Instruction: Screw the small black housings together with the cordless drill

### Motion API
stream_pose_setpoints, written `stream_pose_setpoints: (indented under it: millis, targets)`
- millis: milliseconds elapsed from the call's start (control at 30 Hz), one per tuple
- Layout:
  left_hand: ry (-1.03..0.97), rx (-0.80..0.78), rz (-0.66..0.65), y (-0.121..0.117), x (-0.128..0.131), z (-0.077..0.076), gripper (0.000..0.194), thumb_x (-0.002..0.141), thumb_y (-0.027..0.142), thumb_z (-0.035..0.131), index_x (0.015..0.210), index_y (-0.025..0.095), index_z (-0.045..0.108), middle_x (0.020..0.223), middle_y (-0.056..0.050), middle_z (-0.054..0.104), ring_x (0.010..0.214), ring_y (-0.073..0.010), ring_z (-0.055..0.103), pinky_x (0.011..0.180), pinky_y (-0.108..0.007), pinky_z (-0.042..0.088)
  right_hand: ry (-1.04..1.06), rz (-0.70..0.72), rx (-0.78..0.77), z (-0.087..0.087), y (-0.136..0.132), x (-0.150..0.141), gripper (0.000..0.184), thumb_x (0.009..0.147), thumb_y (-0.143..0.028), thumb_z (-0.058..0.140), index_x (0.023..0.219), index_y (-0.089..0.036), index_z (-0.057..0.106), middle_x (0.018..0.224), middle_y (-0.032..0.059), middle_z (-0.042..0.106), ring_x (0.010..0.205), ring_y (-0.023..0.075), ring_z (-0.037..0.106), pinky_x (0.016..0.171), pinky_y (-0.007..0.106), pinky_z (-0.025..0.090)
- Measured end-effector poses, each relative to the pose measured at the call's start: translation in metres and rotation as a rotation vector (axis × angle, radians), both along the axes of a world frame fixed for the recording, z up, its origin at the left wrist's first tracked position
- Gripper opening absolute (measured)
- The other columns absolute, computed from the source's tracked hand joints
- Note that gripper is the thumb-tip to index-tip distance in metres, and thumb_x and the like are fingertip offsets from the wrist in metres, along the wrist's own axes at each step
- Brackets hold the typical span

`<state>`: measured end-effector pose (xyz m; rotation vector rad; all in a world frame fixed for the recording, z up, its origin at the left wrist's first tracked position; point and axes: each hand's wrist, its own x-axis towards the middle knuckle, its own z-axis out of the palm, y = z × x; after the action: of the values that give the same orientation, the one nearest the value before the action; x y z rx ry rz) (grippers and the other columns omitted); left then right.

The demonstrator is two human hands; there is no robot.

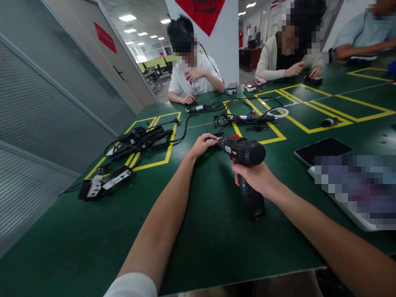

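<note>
A black cordless drill (247,152) with red marks is gripped around its handle by my right hand (256,176). Its chuck points left and away, and its battery base hangs low over the green table. My left hand (202,144), fingers pressed together, holds a small dark piece (219,135) just in front of the chuck. Whether the drill's tip touches that piece, I cannot tell, since fingers and chuck cover the spot.
Bundled black cables and adapters (148,138) lie on the left. Behind the drill are a corded tool (247,118) and a white ring (283,112). A phone (323,150) and a tablet-like device (355,194) rest on the right. Several people sit across the green table (210,247).
</note>
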<state>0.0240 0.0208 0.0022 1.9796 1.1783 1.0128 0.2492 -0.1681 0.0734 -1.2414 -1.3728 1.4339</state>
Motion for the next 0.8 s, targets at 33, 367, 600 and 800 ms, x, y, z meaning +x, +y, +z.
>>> stream_pose_setpoints:
  millis: [33,367,600,800]
  targets:
    - [0.000,0.002,-0.002,-0.0001,0.0000,0.0003,0.029,0.073,0.037,0.068,0.096,0.020,0.070,0.107,-0.006,0.068,0.106,-0.0222,0.059,0.102,-0.038,0.041,0.003,-0.002,-0.004,0.0001,-0.0001,0.0000,0.005,0.072,-0.022,0.061,0.074,-0.018,0.061,0.051,0.0028,0.060,0.047,0.0168,0.057,0.049,0.029,0.044]
    - [-0.011,-0.023,0.006,0.0002,0.0001,-0.0010,0.030,0.072,0.037,0.068,0.097,0.021,0.070,0.108,-0.005,0.067,0.106,-0.0223,0.058,0.102,-0.039,0.042,-0.043,-0.005,-0.012,0.0084,-0.0030,-0.0003,0.007,0.072,-0.024,0.060,0.074,-0.017,0.061,0.050,0.0025,0.059,0.046,0.0158,0.055,0.048,0.028,0.040]
    - [-0.035,-0.001,-0.002,0.0018,0.0011,-0.0032,0.029,0.071,0.036,0.068,0.095,0.019,0.070,0.107,-0.006,0.067,0.107,-0.0222,0.058,0.104,-0.039,0.040,-0.065,-0.013,-0.006,0.0096,-0.0037,-0.0004,0.008,0.072,-0.024,0.059,0.071,-0.017,0.060,0.051,0.0036,0.060,0.046,0.0161,0.056,0.048,0.029,0.041]
    - [-0.038,-0.015,0.005,0.0016,0.0010,-0.0031,0.030,0.071,0.035,0.068,0.096,0.019,0.071,0.106,-0.006,0.068,0.106,-0.0222,0.058,0.102,-0.038,0.040,-0.053,-0.019,-0.020,0.0071,-0.0030,0.0000,0.008,0.073,-0.025,0.059,0.071,-0.017,0.062,0.050,0.0034,0.060,0.046,0.0167,0.056,0.050,0.030,0.042]
